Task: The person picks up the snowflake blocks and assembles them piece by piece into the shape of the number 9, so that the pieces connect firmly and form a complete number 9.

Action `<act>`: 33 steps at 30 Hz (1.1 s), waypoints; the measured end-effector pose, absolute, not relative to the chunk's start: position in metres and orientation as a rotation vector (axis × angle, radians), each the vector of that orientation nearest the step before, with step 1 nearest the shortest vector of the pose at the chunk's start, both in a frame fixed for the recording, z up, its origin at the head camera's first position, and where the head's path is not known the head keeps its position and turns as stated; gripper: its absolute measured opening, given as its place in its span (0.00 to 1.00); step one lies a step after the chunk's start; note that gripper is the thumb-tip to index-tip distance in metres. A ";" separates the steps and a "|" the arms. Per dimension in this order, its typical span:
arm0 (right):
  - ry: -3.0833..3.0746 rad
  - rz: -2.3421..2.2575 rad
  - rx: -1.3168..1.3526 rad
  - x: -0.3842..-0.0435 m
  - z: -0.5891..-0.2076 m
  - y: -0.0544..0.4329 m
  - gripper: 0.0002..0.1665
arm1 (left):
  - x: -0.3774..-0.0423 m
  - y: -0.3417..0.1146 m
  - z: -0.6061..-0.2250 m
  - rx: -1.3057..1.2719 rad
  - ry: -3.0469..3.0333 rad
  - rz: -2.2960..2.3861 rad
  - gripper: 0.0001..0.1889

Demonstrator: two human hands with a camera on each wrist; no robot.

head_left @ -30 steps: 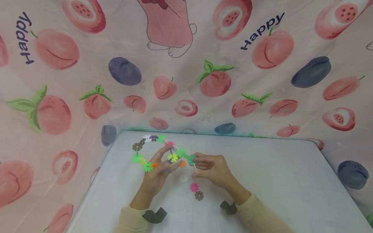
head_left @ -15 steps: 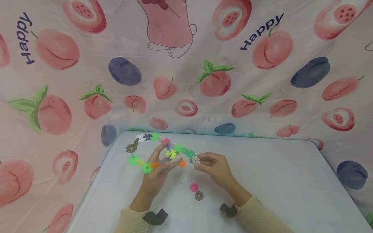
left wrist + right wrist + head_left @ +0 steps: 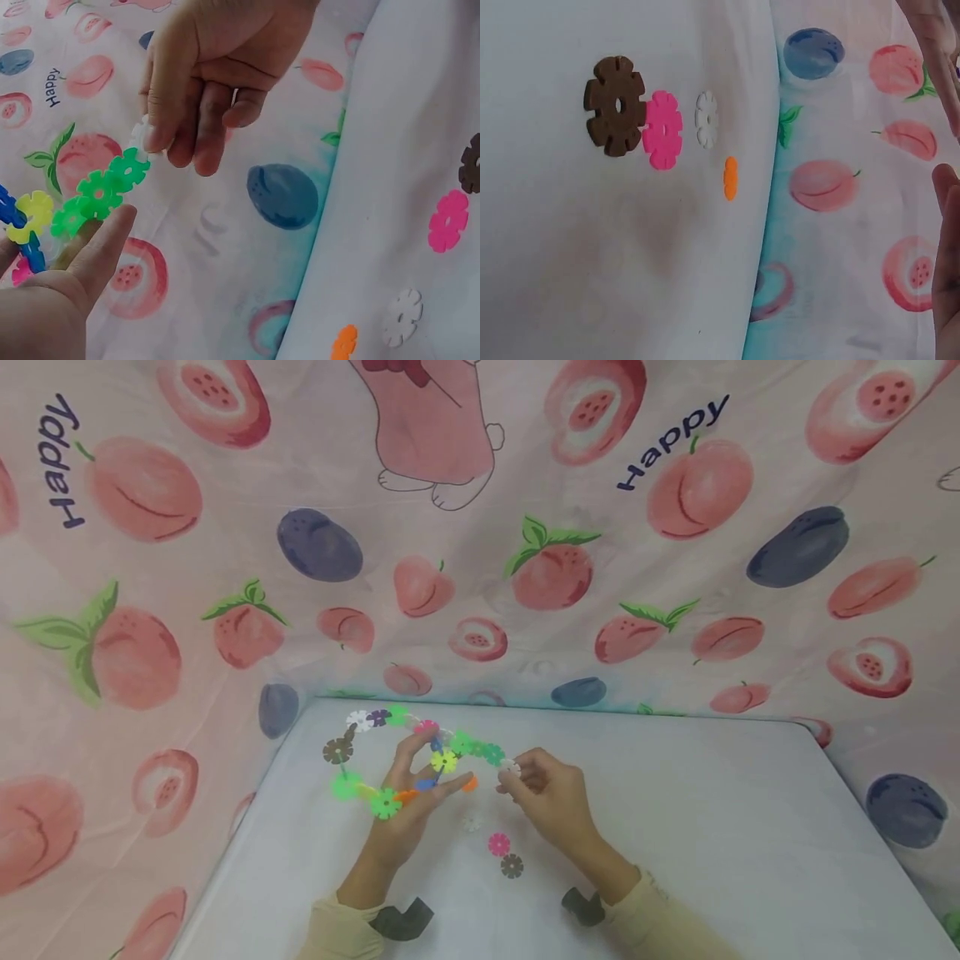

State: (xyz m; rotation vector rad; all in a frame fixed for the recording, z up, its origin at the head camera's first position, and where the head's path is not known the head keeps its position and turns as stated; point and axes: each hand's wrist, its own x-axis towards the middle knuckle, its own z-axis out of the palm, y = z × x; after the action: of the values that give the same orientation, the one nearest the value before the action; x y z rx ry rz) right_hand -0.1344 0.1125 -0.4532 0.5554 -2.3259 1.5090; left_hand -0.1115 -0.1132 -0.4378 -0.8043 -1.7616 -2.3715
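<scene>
A chain of notched plastic snowflake discs in many colours forms a loop (image 3: 386, 803) around my left hand (image 3: 401, 827), held up over the table. That hand grips the chain with its fingers spread among the discs. Green discs (image 3: 99, 193) make up the end that reaches toward my right hand (image 3: 558, 797). Between its thumb and fingertips the right hand pinches a white snowflake disc (image 3: 511, 767), right at the last green disc. The left wrist view shows the white disc (image 3: 139, 135) partly hidden by the thumb.
Loose discs lie on the white table (image 3: 712, 843): brown (image 3: 512, 866), pink (image 3: 498, 844), white (image 3: 471, 823) and orange (image 3: 469, 783). A fruit-printed cloth (image 3: 480, 552) hangs behind the table and along its left side. Dark bands (image 3: 405, 920) sit at both wrists.
My right hand has turned, and the white disc, hardly showing at first, now appears at the chain's green end. The loop has shifted slightly left and its near side has dropped. The loose discs stay put.
</scene>
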 end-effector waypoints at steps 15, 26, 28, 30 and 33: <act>-2.472 1.570 0.550 -0.133 -0.447 0.107 0.04 | -0.114 -0.113 -0.444 -0.936 -1.854 -2.219 0.31; -2.601 1.606 0.470 -0.125 -0.437 0.101 0.03 | -0.114 -0.110 -0.443 -1.080 -1.828 -2.214 0.25; -2.604 1.562 0.498 -0.123 -0.436 0.100 0.02 | -0.114 -0.109 -0.443 -1.078 -1.845 -2.185 0.23; -2.602 1.528 0.542 -0.123 -0.437 0.099 0.03 | -0.113 -0.109 -0.443 -1.085 -1.856 -2.161 0.22; -2.610 1.491 0.606 -0.122 -0.438 0.099 0.04 | -0.113 -0.109 -0.442 -1.074 -1.882 -2.120 0.21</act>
State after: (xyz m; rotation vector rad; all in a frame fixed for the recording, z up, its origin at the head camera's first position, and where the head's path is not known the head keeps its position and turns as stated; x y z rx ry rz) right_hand -0.1225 0.0991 -0.4381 0.6060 -2.6097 1.4915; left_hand -0.1125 -0.1094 -0.4425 -1.0742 -1.8823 -2.1198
